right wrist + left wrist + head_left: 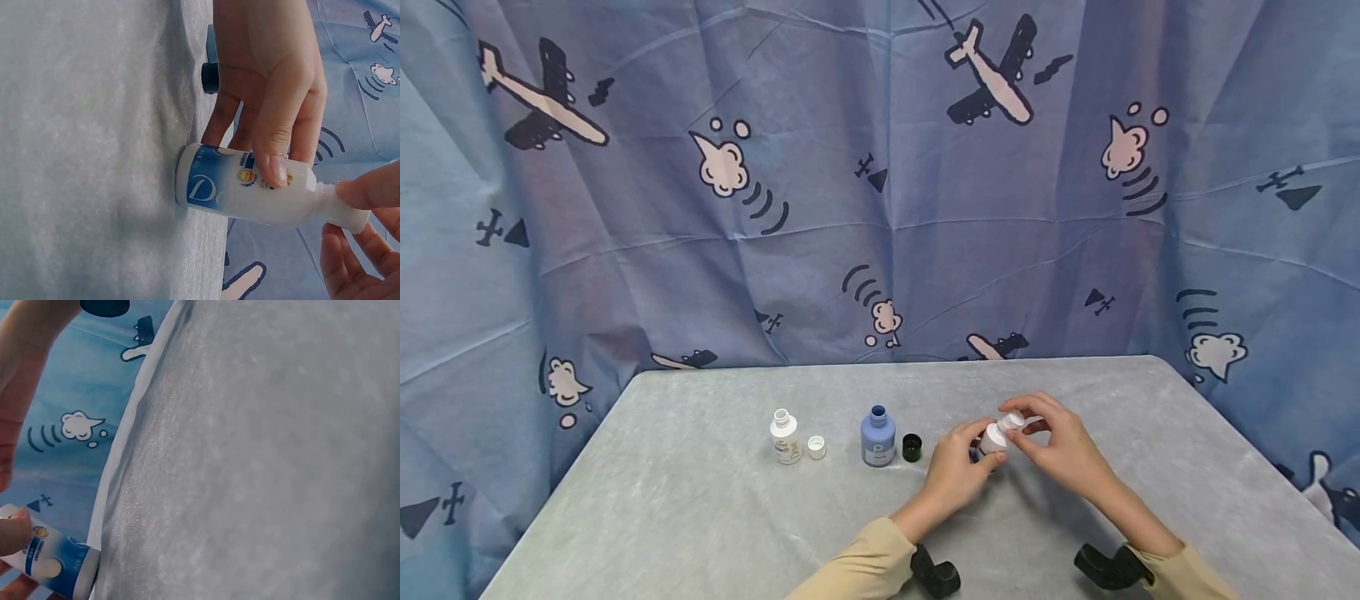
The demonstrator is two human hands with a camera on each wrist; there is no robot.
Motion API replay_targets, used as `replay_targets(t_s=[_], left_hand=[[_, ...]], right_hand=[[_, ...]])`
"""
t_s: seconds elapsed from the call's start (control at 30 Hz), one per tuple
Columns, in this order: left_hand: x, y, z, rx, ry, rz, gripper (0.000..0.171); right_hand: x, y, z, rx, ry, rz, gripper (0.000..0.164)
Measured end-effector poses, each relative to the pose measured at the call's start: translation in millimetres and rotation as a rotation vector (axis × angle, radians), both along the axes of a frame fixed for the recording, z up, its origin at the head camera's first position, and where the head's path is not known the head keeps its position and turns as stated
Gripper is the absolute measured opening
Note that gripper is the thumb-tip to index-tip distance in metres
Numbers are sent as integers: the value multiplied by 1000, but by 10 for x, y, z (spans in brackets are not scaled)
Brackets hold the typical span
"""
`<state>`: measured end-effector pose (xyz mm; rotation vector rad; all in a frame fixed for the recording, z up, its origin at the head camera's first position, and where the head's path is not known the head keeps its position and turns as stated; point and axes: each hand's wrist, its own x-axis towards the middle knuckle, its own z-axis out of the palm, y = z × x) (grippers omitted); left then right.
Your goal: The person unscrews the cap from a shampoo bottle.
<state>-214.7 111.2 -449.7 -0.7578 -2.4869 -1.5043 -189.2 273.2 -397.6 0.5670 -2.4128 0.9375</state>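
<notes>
My left hand (953,468) grips a small white bottle (290,194) with a blue-and-white label, thumb on one side and fingers on the other. The bottle's base meets the grey tabletop in the right wrist view. At its neck my right hand (1066,442) pinches a white screw cap (347,215) between thumb and fingers. Some neck thread shows between cap and shoulder; how firmly the cap sits I cannot tell. The left wrist view catches the bottle's lower label (59,562) at its corner.
Left of my hands stand an uncapped blue bottle (877,440) and a black cap (912,447). Farther left are an uncapped white bottle (786,442) and its neighbouring white cap (816,447). A patterned blue curtain (820,183) hangs behind the grey-covered table (700,517).
</notes>
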Motion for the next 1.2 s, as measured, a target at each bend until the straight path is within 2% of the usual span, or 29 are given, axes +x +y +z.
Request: replay_targets(t_s=[0.23,0.43,0.57,0.77,1.0,1.2], left_hand=[[-15,36,-26,51,-38,47,38],[-29,60,-43,106,-56,101,38],[-29,58,-51,134,-64,117,37],[-25,49,-53,142,-76,115,37],[-29,30,-56,142,-81,100,41],[-17,0,-76,181,-92,71,42]], right_hand=[[-2,11,21,-33,39,-8,33],[0,21,28,-41,30,-85,25],[10,47,25,-47,13,-122,28],[25,80,8,-59,-20,-144,28],[18,91,-38,-81,-43,-131,25],[7,122,-105,-39,-84,-152,21]])
